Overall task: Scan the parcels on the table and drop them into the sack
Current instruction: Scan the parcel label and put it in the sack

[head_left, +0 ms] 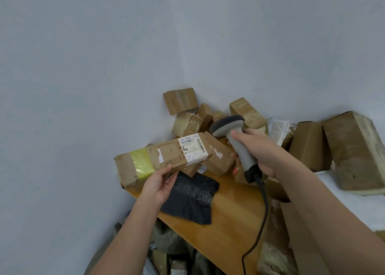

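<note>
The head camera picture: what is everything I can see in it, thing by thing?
Long parcel: one, brown cardboard with a yellow tape band and a white label, held up over the table's far end.
Barcode scanner: one, grey with a dark head and a black cable, held beside the label.
Loose boxes: roughly ten, brown, piled against the wall on the table.
Black bag: one, flat on the wood.
Table: one, orange-brown wood.
Sack: one, grey, below the table's edge, parcels inside.
Wall: pale grey.
Left hand: grips the long parcel.
Right hand: grips the scanner.
</note>
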The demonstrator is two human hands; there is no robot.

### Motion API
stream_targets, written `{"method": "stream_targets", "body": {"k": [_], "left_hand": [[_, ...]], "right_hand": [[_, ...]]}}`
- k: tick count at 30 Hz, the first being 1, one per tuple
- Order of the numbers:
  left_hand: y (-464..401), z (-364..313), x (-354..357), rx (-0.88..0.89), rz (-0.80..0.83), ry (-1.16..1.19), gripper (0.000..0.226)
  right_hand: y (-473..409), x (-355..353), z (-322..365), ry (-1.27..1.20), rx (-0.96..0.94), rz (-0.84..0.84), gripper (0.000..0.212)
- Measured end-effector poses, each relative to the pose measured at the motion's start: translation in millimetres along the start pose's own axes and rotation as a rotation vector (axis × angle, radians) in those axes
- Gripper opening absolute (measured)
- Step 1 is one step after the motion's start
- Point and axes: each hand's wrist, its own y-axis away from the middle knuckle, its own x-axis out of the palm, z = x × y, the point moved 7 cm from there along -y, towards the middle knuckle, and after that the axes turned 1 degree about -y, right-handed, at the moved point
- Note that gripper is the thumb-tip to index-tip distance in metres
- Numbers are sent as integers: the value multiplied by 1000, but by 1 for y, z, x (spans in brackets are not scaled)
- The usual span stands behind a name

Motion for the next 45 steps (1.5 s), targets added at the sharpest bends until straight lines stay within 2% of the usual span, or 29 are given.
{"method": "stream_targets", "body": {"k": [5, 9, 12, 17, 21, 33, 41, 45], "left_hand": [[-3, -2, 0, 45, -31, 74, 38], [-2, -3, -2, 44, -70, 70, 18], [-2, -4, -3, 49, -92, 71, 15], [-7, -7, -5, 65, -98, 68, 27], [-6, -6, -4, 63, -104, 72, 15], [-3, -1, -10, 62, -109, 117, 17], [-3, -1, -19, 64, -117, 133, 37], [-2, -3, -28, 56, -132, 119, 36]], "right_hand": [[17, 12, 26, -5, -54, 88, 26], [32, 15, 41, -28, -98, 115, 25], [42, 15, 49, -23, -120, 120, 23], [53, 13, 57, -31, -128, 141, 25], [59, 11, 60, -34, -135, 146, 25], [68, 13, 66, 7, -156, 148, 28], [73, 18, 68, 60, -176, 136, 30], [73, 24, 67, 54, -185, 153, 28]]}}
